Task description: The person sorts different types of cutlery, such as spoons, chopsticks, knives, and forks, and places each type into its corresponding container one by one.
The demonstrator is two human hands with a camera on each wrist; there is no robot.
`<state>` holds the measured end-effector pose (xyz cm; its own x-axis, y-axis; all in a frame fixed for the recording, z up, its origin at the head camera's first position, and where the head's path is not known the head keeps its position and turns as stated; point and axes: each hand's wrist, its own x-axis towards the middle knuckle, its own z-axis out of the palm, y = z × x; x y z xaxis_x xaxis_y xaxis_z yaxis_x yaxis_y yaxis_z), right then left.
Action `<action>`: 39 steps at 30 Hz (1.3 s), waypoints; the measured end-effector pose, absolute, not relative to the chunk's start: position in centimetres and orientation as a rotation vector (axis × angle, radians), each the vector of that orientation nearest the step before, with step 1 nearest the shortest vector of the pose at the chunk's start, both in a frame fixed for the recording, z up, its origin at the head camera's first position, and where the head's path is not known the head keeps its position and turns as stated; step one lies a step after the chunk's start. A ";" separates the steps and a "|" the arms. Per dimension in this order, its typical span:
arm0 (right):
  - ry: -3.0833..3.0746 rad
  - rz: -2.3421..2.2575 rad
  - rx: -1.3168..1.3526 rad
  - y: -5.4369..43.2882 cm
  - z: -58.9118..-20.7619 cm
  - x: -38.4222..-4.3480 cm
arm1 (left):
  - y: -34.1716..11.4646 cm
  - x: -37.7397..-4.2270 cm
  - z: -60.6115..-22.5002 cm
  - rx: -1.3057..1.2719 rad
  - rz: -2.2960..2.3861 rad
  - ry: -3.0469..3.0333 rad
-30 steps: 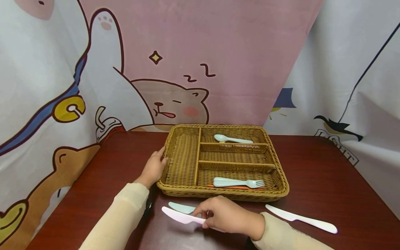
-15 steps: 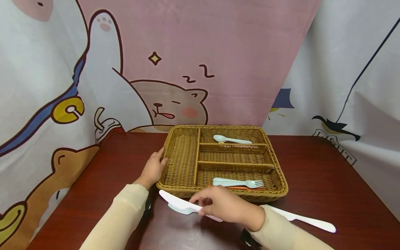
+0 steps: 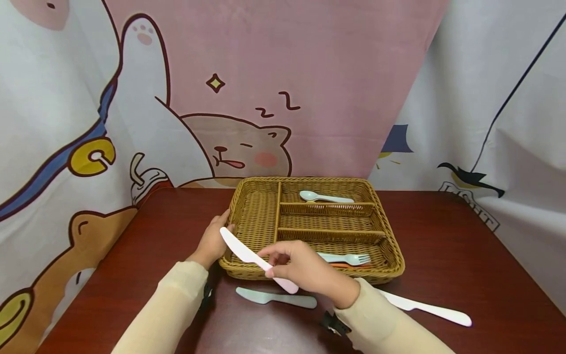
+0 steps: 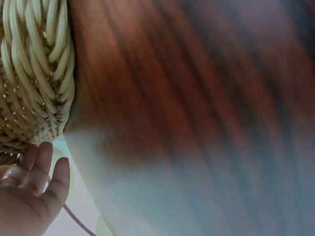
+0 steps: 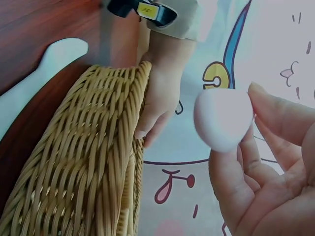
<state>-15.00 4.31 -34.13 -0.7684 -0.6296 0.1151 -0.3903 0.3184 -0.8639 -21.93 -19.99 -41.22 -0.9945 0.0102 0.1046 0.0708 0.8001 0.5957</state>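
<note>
My right hand (image 3: 305,268) pinches a pale pinkish-white plastic table knife (image 3: 252,255) near its handle, blade toward the upper left. It hangs over the front of the wicker cutlery basket (image 3: 279,206); in the right wrist view the knife's handle end (image 5: 224,118) faces the camera. My left hand (image 3: 210,246) holds the basket's left rim, thumb over the edge and fingers along the outer wall. In the left wrist view the fingers of the left hand (image 4: 37,189) reach up to the weave. A pale green knife (image 3: 276,298) lies on the table below the right hand.
A white knife (image 3: 426,307) lies right of the basket's front corner, partly behind the right sleeve. In the basket, a pale spoon (image 3: 327,197) lies in the back compartment and a pale fork (image 3: 353,259) over orange cutlery in the front one. A printed cloth (image 3: 345,88) hangs behind.
The right hand has lifted the pinkish-white knife off the table, upward and toward the basket, tilting it more steeply. The pale green knife beneath is now uncovered. The left hand stays on the rim.
</note>
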 end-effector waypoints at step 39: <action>1.873 -2.170 0.082 -4.3 -35.5 -22.2 | -20.2 -22.1 -41.2 -0.009 -1.041 -2.908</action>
